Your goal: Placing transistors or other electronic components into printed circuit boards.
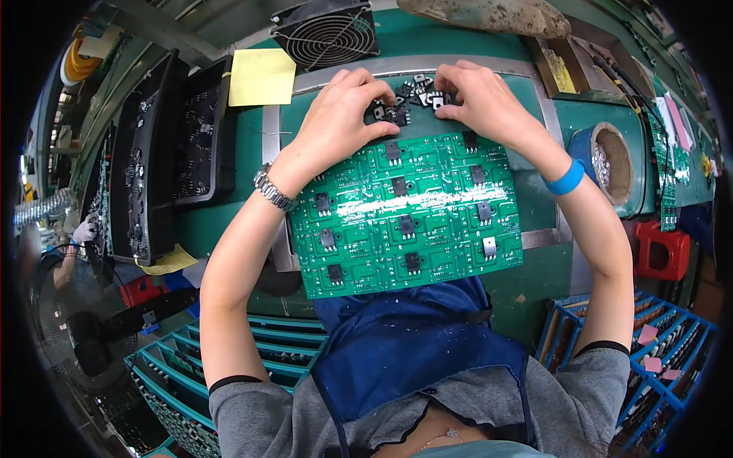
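A green circuit board [447, 210] lies in front of me, with several black transistors standing on it in rows. One transistor [489, 248] near its lower right corner shows a silver face. Beyond the far edge, loose black transistors [397, 114] lie in a heap between my hands. My left hand [343, 111] curls over the heap's left side, thumb and index finger apart, touching or nearly touching the pieces. At the right side, my right hand [485, 103] pinches a single transistor [437, 101], its silver face showing, between thumb and index finger.
Black bins [202, 145] of components stand at left, near a yellow paper note [261, 77]. A fan [324, 37] sits at the back. On the right are a tape roll [611, 160] and a tool box [584, 69]. Board racks [259, 340] flank me below.
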A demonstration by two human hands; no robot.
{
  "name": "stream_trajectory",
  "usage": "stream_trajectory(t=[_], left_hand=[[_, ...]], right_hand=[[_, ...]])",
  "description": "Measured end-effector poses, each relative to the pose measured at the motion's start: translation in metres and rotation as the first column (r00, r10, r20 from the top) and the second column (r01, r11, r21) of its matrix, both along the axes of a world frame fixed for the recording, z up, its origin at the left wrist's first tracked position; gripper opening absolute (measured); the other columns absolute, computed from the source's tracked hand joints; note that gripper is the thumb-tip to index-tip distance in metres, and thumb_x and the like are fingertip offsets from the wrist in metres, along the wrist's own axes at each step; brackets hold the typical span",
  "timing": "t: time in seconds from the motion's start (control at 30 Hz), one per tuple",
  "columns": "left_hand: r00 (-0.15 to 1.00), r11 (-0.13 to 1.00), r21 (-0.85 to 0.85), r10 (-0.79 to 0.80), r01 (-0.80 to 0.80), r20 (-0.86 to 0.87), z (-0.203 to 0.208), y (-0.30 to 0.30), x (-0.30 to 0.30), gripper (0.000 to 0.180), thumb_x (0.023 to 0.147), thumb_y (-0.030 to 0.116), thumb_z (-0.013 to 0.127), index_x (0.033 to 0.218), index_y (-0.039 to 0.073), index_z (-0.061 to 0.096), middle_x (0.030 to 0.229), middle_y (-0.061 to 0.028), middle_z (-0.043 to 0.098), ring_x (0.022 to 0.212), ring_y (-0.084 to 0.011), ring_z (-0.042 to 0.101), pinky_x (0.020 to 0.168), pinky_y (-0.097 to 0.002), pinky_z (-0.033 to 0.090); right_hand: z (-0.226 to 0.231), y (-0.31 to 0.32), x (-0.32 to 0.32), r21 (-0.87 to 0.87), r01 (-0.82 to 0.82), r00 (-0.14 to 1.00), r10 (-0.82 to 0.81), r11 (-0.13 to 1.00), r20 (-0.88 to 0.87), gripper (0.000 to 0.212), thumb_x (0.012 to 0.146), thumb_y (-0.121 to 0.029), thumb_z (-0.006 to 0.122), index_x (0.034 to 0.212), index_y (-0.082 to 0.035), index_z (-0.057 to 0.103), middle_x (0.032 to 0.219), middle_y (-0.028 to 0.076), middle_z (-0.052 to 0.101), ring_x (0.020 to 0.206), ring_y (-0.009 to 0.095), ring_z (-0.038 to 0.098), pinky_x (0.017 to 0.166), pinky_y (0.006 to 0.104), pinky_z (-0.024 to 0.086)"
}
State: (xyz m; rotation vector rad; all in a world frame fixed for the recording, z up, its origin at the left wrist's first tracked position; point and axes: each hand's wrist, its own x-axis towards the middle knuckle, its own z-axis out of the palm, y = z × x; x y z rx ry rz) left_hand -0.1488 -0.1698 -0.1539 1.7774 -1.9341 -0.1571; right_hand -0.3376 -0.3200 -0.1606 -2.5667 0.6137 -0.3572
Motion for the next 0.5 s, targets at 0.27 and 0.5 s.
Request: stream_trajectory(t=[0.27, 0.5], left_hand=[[0.983, 0.993, 0.03, -0.119, 0.115, 0.138, 0.0, 0.001, -0.006, 0.022, 0.071, 0.01, 0.076, 0.088, 0.005, 0.063, 0.096, -0.0062, 0.057, 0.094, -0.0262, 0.056, 0.083, -0.038, 0.047], [0.994, 0.996, 0.04, -0.079, 0.076, 0.074, 0.004, 0.009, 0.0, 0.023, 0.074, 0.01, 0.074, 0.092, 0.004, 0.062, 0.093, -0.0085, 0.059, 0.091, -0.0294, 0.057, 0.08, -0.0385, 0.048]], right_hand=[[-0.002, -0.018, -0.01, 0.009, -0.056, 0.998, 0.056, 0.998, -0.001, 0.03, 0.069, -0.011, 0.08, 0.079, 0.001, 0.054, 0.074, 0.016, 0.062, 0.073, 0.035, 0.061, 0.065, 0.0432, 0.047], [0.02, -0.007, -0.033, -0.031, 0.04, 0.998, -0.039, 0.999, 0.047, 0.02, 0.08, -0.021, 0.072, 0.088, -0.004, 0.064, 0.071, 0.015, 0.064, 0.07, 0.031, 0.065, 0.065, 0.0405, 0.049]])
